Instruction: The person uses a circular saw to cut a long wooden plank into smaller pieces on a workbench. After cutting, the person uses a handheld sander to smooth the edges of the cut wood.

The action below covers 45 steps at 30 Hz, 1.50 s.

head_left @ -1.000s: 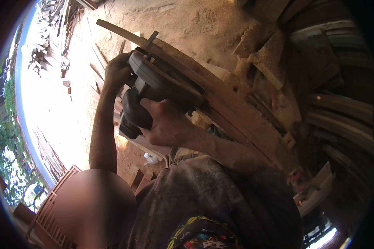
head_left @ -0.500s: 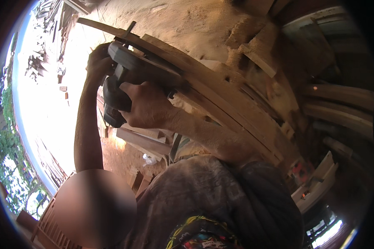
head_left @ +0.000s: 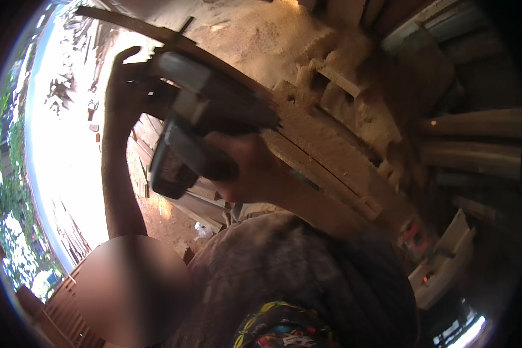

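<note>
Evidently one dark handheld power tool (head_left: 214, 107) is at the centre of the work, left of and above the middle of the frame, tilted and smeared by motion; any label on its housing is too blurred to read. One right hand (head_left: 249, 162) is clenched around its rear handle. One left hand (head_left: 127, 84) is by the tool's front end, one finger raised; whether it grips anything I cannot tell.

Beyond the tool, one thin wooden strip (head_left: 119, 22) points into the upper left. One broad board (head_left: 342, 156), with a long dark slit, runs from beside the tool toward the lower right. Sawdust (head_left: 267, 40) covers the ground at top centre. Two thick beams (head_left: 475, 122) lie at the right edge, and one red object (head_left: 413, 236) sits lower right. At bottom centre, one dark shirt (head_left: 284, 261) carries a colourful print with yellow edging; its small pale marking is illegible.
</note>
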### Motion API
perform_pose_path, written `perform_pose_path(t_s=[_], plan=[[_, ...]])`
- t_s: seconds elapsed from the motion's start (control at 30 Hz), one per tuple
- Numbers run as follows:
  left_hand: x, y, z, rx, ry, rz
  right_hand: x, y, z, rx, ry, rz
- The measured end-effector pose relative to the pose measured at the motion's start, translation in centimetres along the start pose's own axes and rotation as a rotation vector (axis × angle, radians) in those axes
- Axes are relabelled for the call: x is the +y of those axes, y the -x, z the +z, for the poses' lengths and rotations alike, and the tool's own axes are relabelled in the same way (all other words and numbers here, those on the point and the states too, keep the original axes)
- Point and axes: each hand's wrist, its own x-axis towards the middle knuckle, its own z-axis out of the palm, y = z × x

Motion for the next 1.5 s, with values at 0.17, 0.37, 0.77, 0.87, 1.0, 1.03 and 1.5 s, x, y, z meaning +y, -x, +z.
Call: perform_pose_path(t_s=[0.17, 0.37, 0.77, 0.87, 1.0, 1.03, 1.5], plan=[[3.9, 4.4, 5.3, -0.27, 0.314, 0.002, -4.1, 5.3, -8.6, 0.147, 0.154, -0.085], [-3.0, 8.3, 13.2, -0.306, -0.422, 0.356, -8.7, 14.0, -16.4, 0.246, 0.107, 0.399], [-5.6, 9.4, 24.0, -0.526, -0.982, 0.742, -12.0, 29.1, -22.9, 0.669, 0.099, 0.494], [-1.9, 12.9, 26.0, -0.667, -0.994, 0.69, -13.1, 31.4, -23.7, 0.658, 0.356, 0.412], [1.1, 17.5, 31.2, -0.721, -0.892, 0.73, -13.7, 31.7, -24.1, 0.633, 0.597, 0.212], [1.0, 17.8, 31.9, -0.715, -0.862, 0.742, -14.0, 31.6, -24.2, 0.628, 0.582, 0.19], [-11.7, 16.2, 22.5, -0.554, -0.766, 0.435, -16.7, 36.1, -21.2, 0.81, 0.218, 0.167]])
